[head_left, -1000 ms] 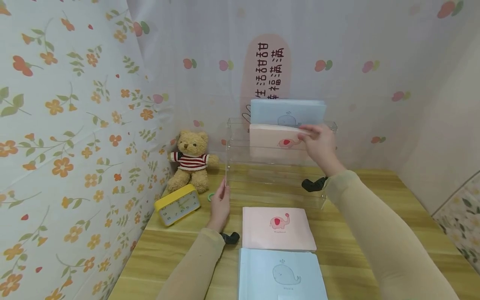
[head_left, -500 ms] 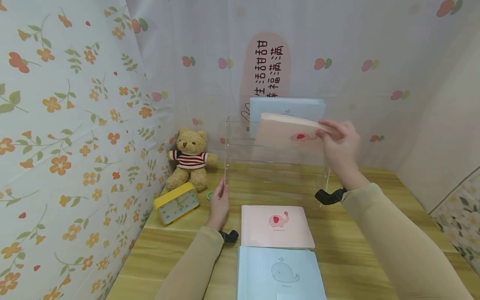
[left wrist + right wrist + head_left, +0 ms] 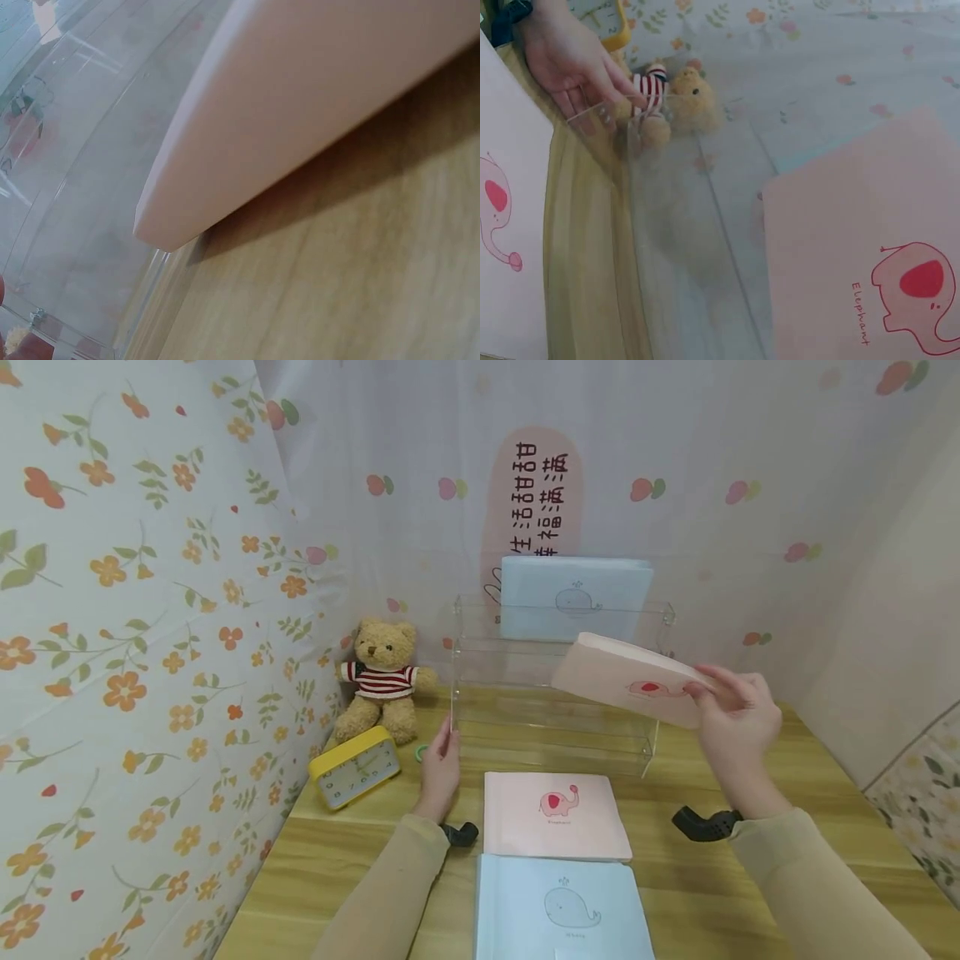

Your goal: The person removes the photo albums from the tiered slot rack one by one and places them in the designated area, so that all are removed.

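My right hand (image 3: 738, 735) pinches a pink elephant booklet (image 3: 603, 675) by its right edge, its cover tilted down to the right. The booklet overlaps the right part of a clear acrylic tiered rack (image 3: 525, 717). In the right wrist view the held booklet's corner (image 3: 810, 240) and elephant show large. My left hand (image 3: 440, 777) grips the rack's left side panel low down, thumb in front. A blue whale booklet (image 3: 528, 589) stands on the rack's top tier. Before the rack, another pink elephant booklet (image 3: 513, 810) lies flat, seen edge-on in the left wrist view.
Nearest me lies a blue whale booklet (image 3: 517, 910) on the wooden table (image 3: 712, 877). A teddy bear (image 3: 384, 660) in a striped top sits left of the rack, behind a yellow clock (image 3: 356, 768). A green ring (image 3: 422, 752) lies close by. Printed curtains hang behind.
My right hand has drawn the pink booklet off the rack's upper part, rightward and downward, tilting it. The blue booklet behind is now fully exposed. The left hand has stayed on the rack.
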`<state>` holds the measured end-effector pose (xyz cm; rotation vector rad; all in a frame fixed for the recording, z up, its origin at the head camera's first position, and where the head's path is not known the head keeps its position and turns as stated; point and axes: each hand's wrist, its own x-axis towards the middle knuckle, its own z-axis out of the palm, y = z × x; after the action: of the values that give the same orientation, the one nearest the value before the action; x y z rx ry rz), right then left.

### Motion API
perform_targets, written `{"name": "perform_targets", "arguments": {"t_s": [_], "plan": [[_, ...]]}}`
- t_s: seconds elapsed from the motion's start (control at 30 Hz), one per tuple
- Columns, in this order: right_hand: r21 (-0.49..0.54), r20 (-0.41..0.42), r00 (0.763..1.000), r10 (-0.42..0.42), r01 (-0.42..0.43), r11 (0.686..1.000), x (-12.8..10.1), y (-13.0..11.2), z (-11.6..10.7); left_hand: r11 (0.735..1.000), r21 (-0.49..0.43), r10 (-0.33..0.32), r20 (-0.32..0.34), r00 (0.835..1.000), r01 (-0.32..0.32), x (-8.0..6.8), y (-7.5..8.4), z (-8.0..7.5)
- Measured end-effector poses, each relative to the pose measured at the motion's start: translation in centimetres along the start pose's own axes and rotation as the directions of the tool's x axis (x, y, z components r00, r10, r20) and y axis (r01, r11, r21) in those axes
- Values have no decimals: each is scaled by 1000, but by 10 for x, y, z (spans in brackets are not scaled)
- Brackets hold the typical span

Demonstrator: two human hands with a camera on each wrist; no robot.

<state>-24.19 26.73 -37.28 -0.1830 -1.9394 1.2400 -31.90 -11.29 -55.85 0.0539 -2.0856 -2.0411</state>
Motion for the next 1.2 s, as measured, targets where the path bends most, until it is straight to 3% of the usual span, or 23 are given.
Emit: {"name": "perform_targets", "arguments": {"t_s": [0.13, 0.3, 0.47, 0.57, 0.7, 0.9, 1.2], "plan": [[21, -47, 999, -4, 5, 1000, -7, 14, -16, 1000, 17, 1, -3, 1000, -1, 1, -1, -2], [75, -111, 988, 104, -96, 993, -14, 26, -42, 1000, 26, -5, -8, 1000, 5, 0, 2, -2], [209, -188, 949, 253, -213, 954, -17, 43, -65, 999, 39, -1, -13, 1000, 2, -1, 2, -1], [325, -222, 924, 312, -231, 917, -19, 55, -76, 999, 35, 7, -19, 1000, -6, -2, 1, 0], [375, -240, 898, 369, -265, 888, -22, 66, -86, 1000, 20, 15, -26, 1000, -14, -2, 0, 1], [440, -270, 877, 397, -254, 861, -25, 79, -91, 999, 35, 1, -31, 1000, 0, -2, 2, 1], [423, -357, 835, 419, -256, 869, -28, 93, -100, 1000, 31, -1, -10, 1000, 2, -2, 5, -1]]}}
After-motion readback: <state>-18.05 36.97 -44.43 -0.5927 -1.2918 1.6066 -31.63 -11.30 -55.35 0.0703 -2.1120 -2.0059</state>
